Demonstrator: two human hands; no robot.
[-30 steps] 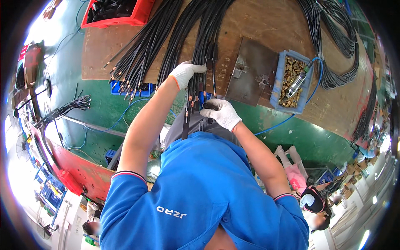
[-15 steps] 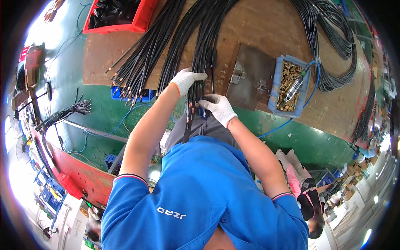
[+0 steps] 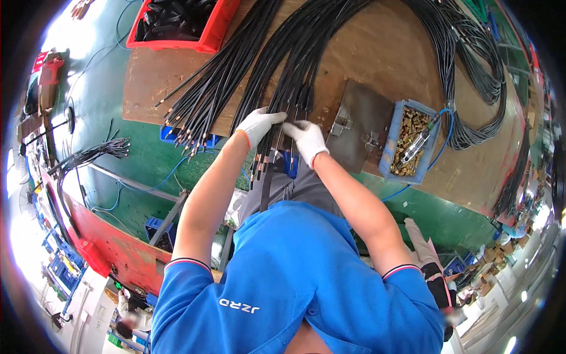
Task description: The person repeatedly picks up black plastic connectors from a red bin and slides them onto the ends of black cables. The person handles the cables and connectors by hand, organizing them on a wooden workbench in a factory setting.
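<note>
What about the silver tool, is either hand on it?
No, the silver tool lies on brass-coloured pieces in the blue bin, while the left hand and right hand are at the black cables.

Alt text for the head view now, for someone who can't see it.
A gloved left hand holds black cables hanging over the edge of a brown table, the gloved right hand close beside it. A blue bin of brassy pieces sits to the right, a red bin at upper left.

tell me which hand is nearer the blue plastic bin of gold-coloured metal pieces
Right. The white-gloved right hand is left of that bin, a dark metal plate between them; the white-gloved left hand is farther left, on black cables.
</note>
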